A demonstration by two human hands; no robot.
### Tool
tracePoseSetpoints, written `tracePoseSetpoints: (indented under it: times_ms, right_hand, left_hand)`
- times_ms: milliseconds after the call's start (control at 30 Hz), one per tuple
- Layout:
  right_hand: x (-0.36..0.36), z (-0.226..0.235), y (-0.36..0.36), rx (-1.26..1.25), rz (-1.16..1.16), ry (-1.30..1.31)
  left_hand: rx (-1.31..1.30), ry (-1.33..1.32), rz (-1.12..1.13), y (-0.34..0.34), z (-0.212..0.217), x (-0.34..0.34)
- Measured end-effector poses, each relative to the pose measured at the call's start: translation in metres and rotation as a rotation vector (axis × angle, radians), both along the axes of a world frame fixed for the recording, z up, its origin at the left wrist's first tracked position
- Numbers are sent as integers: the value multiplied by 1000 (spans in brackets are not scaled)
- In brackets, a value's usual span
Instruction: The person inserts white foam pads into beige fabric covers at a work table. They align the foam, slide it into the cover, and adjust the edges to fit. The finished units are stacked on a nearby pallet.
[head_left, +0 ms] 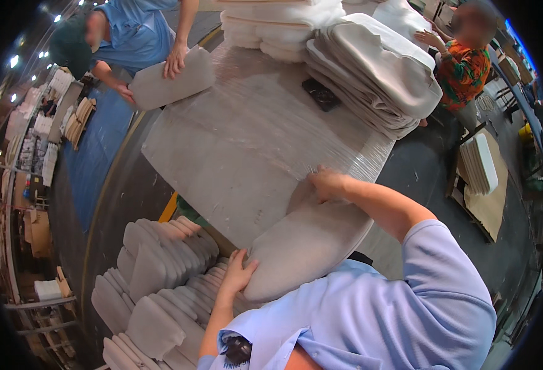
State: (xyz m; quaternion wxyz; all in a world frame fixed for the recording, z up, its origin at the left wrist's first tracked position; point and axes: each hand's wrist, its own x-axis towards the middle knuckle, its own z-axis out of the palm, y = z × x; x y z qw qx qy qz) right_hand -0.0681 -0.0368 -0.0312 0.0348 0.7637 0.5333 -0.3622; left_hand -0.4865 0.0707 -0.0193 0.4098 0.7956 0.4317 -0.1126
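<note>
A grey padded cushion (302,246) lies on the near edge of a table wrapped in clear plastic film (234,142). My left hand (237,271) grips the cushion's near left end, thumb on top. My right hand (327,184) presses on its far end, fingers curled over the edge. Both my arms wear light blue short sleeves.
Across the table a person in blue holds another grey cushion (170,80). Stacked grey covers (376,68), white foam pads (277,24) and a black object (321,94) sit at the far end. A person in an orange patterned shirt (465,68) stands at right. Cushion rows (160,271) fill the lower left.
</note>
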Motion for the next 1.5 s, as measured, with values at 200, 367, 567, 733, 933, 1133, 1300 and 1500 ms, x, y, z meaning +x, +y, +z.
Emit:
tracePoseSetpoints:
  times_ms: [200, 367, 567, 733, 933, 1133, 1300, 1500]
  right_hand:
    - [-12, -18, -16, 236, -2, -39]
    - [-16, -20, -14, 202, -155, -44]
    - [-27, -28, 6, 36, -984, 620]
    - [-39, -48, 0, 160, -826, 363]
    - [-56, -51, 6, 313, -650, 168]
    - [-44, -53, 11, 340, -538, 154]
    - [-41, -55, -3, 382, -578, 159]
    - [-56, -48, -8, 441, -610, 189]
  left_hand:
    - [148, -30, -211, 4, 11, 84]
    - [301, -24, -360, -4, -8, 163]
    - [94, -9, -276, 4, -36, 174]
    - [288, -150, -201, -3, -43, 155]
    - [318, -125, -116, -2, -52, 152]
    - [270, -208, -141, 13, -46, 160]
    - [144, -110, -247, 40, -23, 120]
    - [325, -155, -145, 34, -44, 93]
